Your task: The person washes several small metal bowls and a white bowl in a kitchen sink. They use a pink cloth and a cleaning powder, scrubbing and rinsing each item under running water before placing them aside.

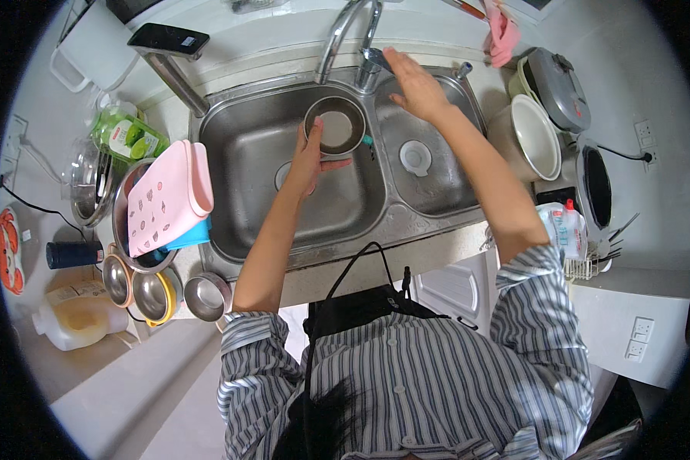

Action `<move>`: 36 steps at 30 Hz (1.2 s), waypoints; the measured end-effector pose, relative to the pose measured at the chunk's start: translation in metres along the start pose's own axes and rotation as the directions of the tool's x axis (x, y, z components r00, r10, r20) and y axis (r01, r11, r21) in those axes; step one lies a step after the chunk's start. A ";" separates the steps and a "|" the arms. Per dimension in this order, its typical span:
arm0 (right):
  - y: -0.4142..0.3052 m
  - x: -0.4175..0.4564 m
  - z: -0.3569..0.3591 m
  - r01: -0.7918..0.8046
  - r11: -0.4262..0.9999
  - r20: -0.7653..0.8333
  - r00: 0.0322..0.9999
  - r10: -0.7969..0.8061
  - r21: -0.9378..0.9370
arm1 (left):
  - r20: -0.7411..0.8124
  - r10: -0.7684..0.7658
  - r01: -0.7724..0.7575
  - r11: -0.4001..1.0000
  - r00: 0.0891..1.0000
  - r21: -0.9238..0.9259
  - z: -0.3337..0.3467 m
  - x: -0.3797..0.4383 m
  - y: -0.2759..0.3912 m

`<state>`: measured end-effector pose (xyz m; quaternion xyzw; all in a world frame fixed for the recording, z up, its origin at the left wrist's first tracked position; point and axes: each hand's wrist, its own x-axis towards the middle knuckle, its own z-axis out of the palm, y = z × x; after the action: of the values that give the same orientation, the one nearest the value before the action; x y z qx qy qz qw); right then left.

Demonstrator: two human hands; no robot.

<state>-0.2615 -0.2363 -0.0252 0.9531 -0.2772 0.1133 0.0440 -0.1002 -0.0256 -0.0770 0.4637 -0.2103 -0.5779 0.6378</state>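
My left hand grips a round metal bowl, its thumb over the near rim and its fingers under the side. The bowl is above the larger basin of a stainless steel double sink, below and right of the curved spout of a chrome faucet. My right hand is at the faucet lever, fingers stretched out and thumb apart, not wrapped around it. Whether water runs is not clear. A small teal thing shows beside the bowl. Below my right hand, a white drain strainer sits in the smaller basin.
Left of the sink are a folded pink mat over a metal basin, a green bottle and several small bowls. A white pot and a grey lidded container stand right. A black cable hangs before me.
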 end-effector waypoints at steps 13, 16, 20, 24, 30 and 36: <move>-0.033 0.027 0.012 0.077 0.990 -0.003 0.997 -0.077 0.116 | -0.049 -0.067 0.071 0.993 0.997 0.094 -0.029 0.024 0.009; -0.089 -0.015 0.034 -0.476 0.127 0.429 0.859 0.279 0.870 | 0.026 -0.151 0.144 0.974 0.988 0.174 -0.038 0.033 0.011; -0.130 -0.024 0.058 -0.337 0.148 0.236 0.855 0.462 0.930 | -0.052 0.180 -0.117 0.809 0.982 0.576 -0.040 0.051 -0.001; -0.133 -0.023 0.043 -0.477 0.167 0.309 0.760 0.571 0.863 | -0.002 0.547 -0.330 0.509 0.837 0.795 -0.037 0.057 -0.021; -0.123 -0.012 0.020 -0.477 0.493 0.434 0.877 0.208 0.728 | 0.652 0.366 -0.577 -0.305 0.664 0.758 -0.054 0.086 0.029; -0.123 -0.001 0.028 -0.537 0.328 0.368 0.811 0.454 0.777 | 0.210 0.356 -0.262 0.102 0.910 0.960 -0.049 0.075 0.035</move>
<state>-0.1910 -0.1364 -0.0554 0.7177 -0.4616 0.2024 -0.4805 -0.0237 -0.0821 -0.0917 0.7275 -0.5968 -0.1446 0.3060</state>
